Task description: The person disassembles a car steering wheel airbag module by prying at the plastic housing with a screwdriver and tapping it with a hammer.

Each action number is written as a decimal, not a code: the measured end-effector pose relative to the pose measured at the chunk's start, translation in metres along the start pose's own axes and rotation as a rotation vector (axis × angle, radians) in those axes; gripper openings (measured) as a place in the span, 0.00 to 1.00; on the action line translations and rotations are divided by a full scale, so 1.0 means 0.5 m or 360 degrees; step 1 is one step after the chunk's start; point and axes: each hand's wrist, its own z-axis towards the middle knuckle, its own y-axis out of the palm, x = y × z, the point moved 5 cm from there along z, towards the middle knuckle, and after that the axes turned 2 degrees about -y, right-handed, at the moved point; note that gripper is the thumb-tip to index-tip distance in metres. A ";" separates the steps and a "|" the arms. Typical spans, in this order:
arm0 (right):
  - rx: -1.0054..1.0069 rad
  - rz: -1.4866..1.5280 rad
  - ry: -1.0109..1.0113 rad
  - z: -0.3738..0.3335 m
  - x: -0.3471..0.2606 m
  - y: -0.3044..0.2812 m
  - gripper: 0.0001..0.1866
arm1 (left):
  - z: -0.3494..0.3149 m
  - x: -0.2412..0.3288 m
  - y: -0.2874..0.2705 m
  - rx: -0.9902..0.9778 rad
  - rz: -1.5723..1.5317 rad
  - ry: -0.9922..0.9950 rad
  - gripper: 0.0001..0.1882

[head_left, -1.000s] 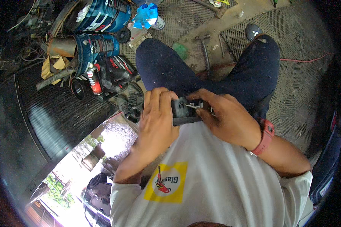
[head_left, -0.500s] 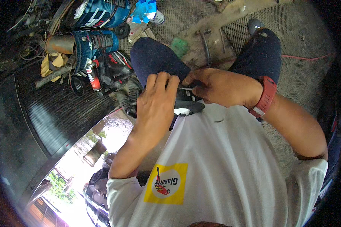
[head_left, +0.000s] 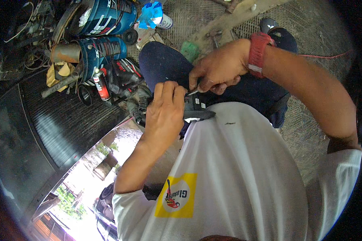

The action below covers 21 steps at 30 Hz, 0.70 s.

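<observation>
My left hand (head_left: 165, 106) grips a black plastic part (head_left: 198, 105) with small white labels, held against my lap; its fingers curl over the part's left side and hide much of it. Above the part, my right hand (head_left: 221, 68) is closed with thumb and forefinger pinching a thin metal tool (head_left: 192, 92). Only the tool's silver end shows, pointing down-left at the part beside my left fingertips; whether it touches cannot be told. A black curved piece (head_left: 201, 115) lies along the part's near edge, against the white shirt.
At the upper left lie two blue buckets (head_left: 116, 18), a red-and-black spray can (head_left: 101, 85) and yellow-brown paper (head_left: 52, 76). A white can (head_left: 165, 22) with blue film, a green block (head_left: 190, 51) and a metal tool (head_left: 215, 39) rest ahead on the floor. A red cord (head_left: 326, 56) runs right.
My right hand has lifted off the black part and shifted up; the thin metal tool now shows in its fingers. My left hand stays on the part, slightly lower.
</observation>
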 end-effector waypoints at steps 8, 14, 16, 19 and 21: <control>-0.0122 0.0290 -0.0014 0.027 0.028 -0.005 0.19 | -0.013 -0.009 0.008 -0.0048 -0.0094 0.0022 0.26; 0.0737 0.0006 -0.0197 -0.012 0.006 0.074 0.18 | -0.007 -0.013 0.005 -0.0076 -0.0091 -0.0041 0.35; 0.1275 -0.0555 -0.0724 0.007 0.025 0.096 0.18 | 0.001 -0.010 0.004 -0.0063 -0.0074 -0.0038 0.35; 0.1391 -0.0265 -0.0245 -0.024 -0.009 0.144 0.17 | 0.010 -0.001 0.007 -0.0045 -0.0070 -0.0066 0.33; 0.1504 -0.0121 -0.0278 -0.022 -0.001 0.160 0.18 | 0.017 0.002 0.009 -0.0008 -0.0032 -0.0034 0.28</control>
